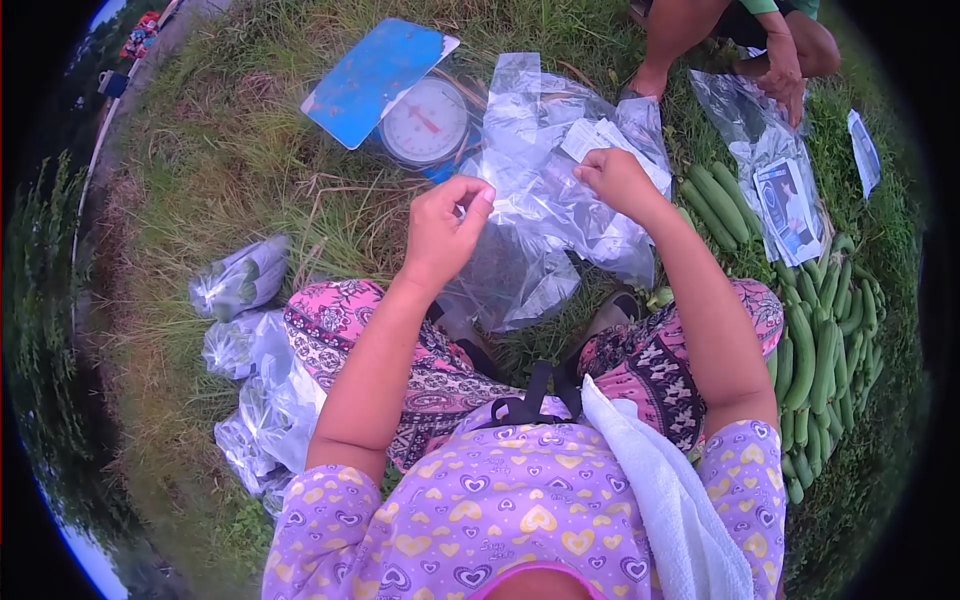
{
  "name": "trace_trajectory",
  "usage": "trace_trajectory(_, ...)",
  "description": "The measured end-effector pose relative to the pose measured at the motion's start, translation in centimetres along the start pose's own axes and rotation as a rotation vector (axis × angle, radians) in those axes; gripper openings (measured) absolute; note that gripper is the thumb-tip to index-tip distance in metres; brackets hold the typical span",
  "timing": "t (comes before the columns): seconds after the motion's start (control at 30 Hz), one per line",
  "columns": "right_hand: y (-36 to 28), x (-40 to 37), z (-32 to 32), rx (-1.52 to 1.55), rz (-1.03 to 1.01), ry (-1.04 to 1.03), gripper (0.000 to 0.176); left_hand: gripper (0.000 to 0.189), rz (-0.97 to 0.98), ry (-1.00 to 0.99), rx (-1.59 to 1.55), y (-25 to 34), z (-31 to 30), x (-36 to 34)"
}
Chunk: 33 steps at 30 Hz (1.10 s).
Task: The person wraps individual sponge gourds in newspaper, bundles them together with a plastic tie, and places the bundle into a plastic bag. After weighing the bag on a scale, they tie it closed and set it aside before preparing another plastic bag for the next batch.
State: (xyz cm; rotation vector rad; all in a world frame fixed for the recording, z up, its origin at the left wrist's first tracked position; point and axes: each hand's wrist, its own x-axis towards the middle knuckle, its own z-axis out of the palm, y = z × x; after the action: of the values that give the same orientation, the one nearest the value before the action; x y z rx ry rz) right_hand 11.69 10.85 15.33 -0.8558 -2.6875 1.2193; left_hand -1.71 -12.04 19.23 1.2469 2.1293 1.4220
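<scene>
My left hand (445, 228) and my right hand (615, 180) are both raised in front of me, each pinching the edge of a clear plastic bag (545, 215) and holding it up between them. The bag hangs crumpled over my knees, with a small white label near the right hand. More clear bags lie bunched behind it. A weighing scale (425, 120) with a white dial and a blue pan (375, 80) stands on the grass just beyond my hands.
Several green cucumbers (825, 350) lie piled on the grass at my right. Filled plastic bags (240, 280) of cucumbers lie at my left. Another person (740, 40) crouches at the far right by loose bags and printed labels (790, 205). A white towel (670, 490) hangs on my shoulder.
</scene>
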Motion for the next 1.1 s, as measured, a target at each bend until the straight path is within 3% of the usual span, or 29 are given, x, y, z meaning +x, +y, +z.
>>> trace_trajectory(0.07, -1.6, 0.0, -0.2, 0.144, 0.129, -0.037, 0.028, 0.017, -0.128, -0.069, -0.107, 0.5, 1.4, -0.9)
trace_trajectory(0.17, -5.0, -1.7, -0.5, 0.719, 0.143, -0.21, 0.023, 0.026, -0.301, -0.124, -0.334, -0.3, 2.9, -0.9)
trace_trajectory(0.33, -6.7, -2.7, 2.7, 0.617, -0.037, -0.259, 0.013, 0.033, -0.488, -0.219, -0.558, 0.1, 2.2, -0.1)
trace_trajectory(0.5, -6.4, -2.7, 4.7, 0.212, -0.142, -0.077, 0.023, 0.027, -0.452, -0.258, -0.52, -2.0, 3.1, -0.6)
trace_trajectory(0.6, -6.1, -2.4, 4.3, 0.272, -0.147, -0.199, 0.027, 0.024, -0.529, -0.213, -0.626, -2.3, 2.9, -0.7)
trace_trajectory(0.7, -6.0, -2.0, 3.4, 0.756, 0.023, -0.369, 0.033, 0.023, -0.581, -0.1, -0.76, -1.9, 2.7, -0.5)
trace_trajectory(0.8, -4.1, -0.9, 1.7, 0.736, 0.131, -0.209, 0.034, 0.022, -0.52, 0.044, -1.119, -0.8, 1.6, 0.1)
trace_trajectory(0.87, 2.5, 1.9, 1.3, 0.348, 0.066, -0.044, 0.03, 0.02, -0.522, 0.184, -1.38, 0.0, 0.0, 0.6)
trace_trajectory(0.93, 5.3, 2.5, -0.2, -0.258, 0.136, 0.069, 0.025, 0.019, -0.444, 0.174, -1.55, -1.1, -1.9, 0.9)
trace_trajectory(0.97, 6.0, 2.5, -0.2, -0.3, 0.149, 0.107, 0.024, 0.019, -0.407, 0.167, -1.635, -2.0, -2.6, 0.9)
trace_trajectory(1.0, 5.5, 1.9, -0.3, -0.342, 0.164, 0.145, 0.025, 0.02, -0.336, 0.013, -1.734, -2.0, -3.2, 1.0)
trace_trajectory(1.07, 4.7, 1.1, 0.1, -0.308, 0.145, 0.245, 0.034, 0.021, -0.478, 0.184, -1.408, -1.9, -2.9, 0.8)
trace_trajectory(1.1, 2.3, 0.5, 0.4, -0.211, -0.092, 0.361, 0.04, 0.022, -0.545, 0.264, -1.241, -1.4, -2.6, 0.6)
